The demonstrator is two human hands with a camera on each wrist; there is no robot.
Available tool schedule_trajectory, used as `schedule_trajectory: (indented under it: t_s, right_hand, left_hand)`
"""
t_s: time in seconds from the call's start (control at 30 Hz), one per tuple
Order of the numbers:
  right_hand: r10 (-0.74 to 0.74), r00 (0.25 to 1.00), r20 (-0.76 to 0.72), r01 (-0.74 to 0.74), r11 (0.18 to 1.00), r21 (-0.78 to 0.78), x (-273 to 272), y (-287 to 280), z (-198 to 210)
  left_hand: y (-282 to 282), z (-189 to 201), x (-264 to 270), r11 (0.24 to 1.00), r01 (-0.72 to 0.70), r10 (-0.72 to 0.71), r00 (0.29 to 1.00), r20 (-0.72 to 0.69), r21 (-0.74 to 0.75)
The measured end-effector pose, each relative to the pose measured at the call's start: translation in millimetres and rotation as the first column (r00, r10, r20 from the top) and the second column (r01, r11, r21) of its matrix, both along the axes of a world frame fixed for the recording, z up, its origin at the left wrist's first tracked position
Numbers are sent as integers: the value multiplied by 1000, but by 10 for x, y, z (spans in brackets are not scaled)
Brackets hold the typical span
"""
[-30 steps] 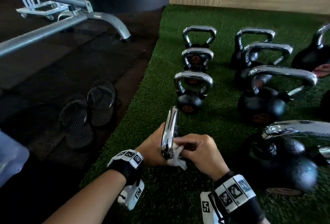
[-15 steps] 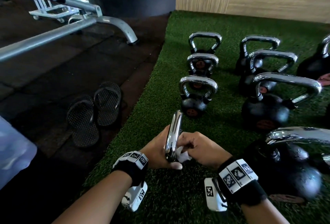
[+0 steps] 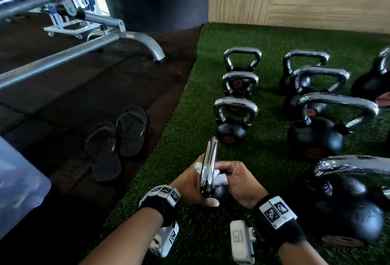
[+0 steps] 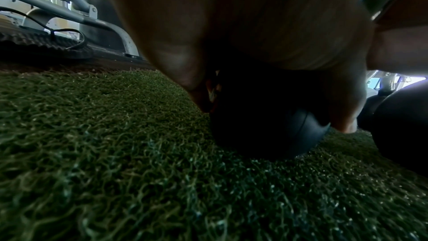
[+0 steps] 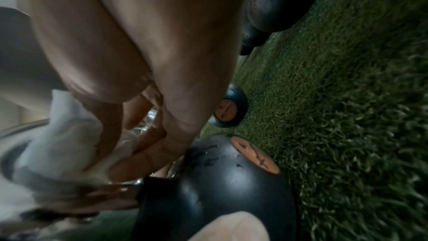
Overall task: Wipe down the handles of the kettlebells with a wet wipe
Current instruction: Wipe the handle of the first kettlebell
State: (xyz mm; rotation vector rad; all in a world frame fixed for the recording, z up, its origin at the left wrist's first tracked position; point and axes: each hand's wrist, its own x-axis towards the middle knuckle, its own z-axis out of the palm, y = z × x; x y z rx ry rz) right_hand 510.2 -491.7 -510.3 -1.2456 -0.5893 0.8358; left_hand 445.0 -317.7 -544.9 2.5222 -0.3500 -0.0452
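A small black kettlebell [image 5: 222,186] stands on the green turf close in front of me, its chrome handle [image 3: 208,167] seen edge-on in the head view. My left hand [image 3: 191,184] grips the black ball [image 4: 266,135] from the left side, thumb lying across its near side. My right hand [image 3: 236,180] pinches a crumpled white wet wipe [image 3: 219,179] against the right side of the handle, low down. A bit of the wipe [image 5: 60,131] also pokes out on the left of the handle.
Several more chrome-handled kettlebells [image 3: 234,121] stand in rows ahead and to the right, a large one [image 3: 346,207] just beside my right wrist. A pair of black sandals [image 3: 118,140] lies on the dark floor left of the turf. A metal bench frame [image 3: 105,39] stands farther left.
My right hand has slid the wipe along the handle, and a tuft of it now shows on the handle's left side. The left hand keeps its hold on the ball.
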Motion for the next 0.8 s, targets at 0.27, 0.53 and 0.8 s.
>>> schedule_trajectory:
  t_s: [0.27,0.53,0.8]
  right_hand:
    - [-238,971,13,238,971,-35,-11,83,1]
    - [-336,902,270,383,913,-142,9,100,10]
    - [-429,800,419,529,834,-155,55,188,110]
  left_hand:
    - [-10,24,-35,996,-37,40,998,40,-85]
    - [-21,61,-127,943,-142,150,989,4,-300]
    - [-8,8,-130,932,-106,129,991,43,-347]
